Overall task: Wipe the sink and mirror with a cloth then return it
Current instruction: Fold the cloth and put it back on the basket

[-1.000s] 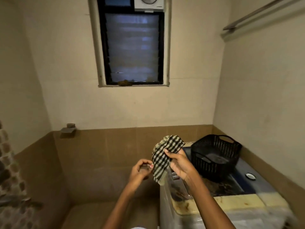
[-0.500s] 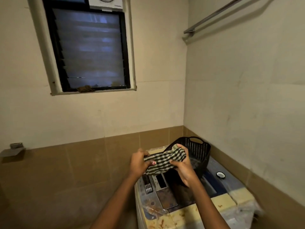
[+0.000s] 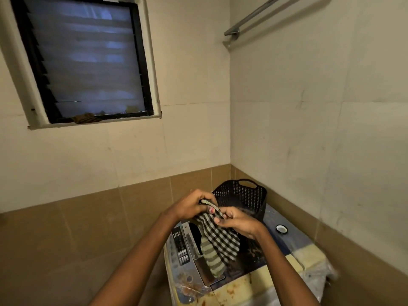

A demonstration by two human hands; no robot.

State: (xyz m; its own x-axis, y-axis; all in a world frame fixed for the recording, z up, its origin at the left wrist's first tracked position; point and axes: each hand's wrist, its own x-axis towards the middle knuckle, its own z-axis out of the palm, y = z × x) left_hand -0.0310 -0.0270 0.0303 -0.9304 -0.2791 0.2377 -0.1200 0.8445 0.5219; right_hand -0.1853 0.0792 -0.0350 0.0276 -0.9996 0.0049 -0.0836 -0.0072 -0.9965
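Observation:
A black-and-white checked cloth (image 3: 217, 241) hangs from both my hands above the top of a washing machine. My left hand (image 3: 191, 205) pinches its upper edge, and my right hand (image 3: 239, 221) grips the cloth just to the right of it. The two hands are close together, almost touching. The cloth's lower end dangles over the machine's lid. No sink or mirror is in view.
The washing machine (image 3: 192, 281) stands in the corner, stained, with a control panel at its left. A black plastic basket (image 3: 245, 198) sits on its back part, a small white round thing (image 3: 282, 229) beside it. A dark window (image 3: 84, 60) and a metal rail (image 3: 249, 18) are on the walls.
My view has swung right and down toward the corner. My hands came together, and the cloth, held stretched sideways half a second ago, now hangs downward from them.

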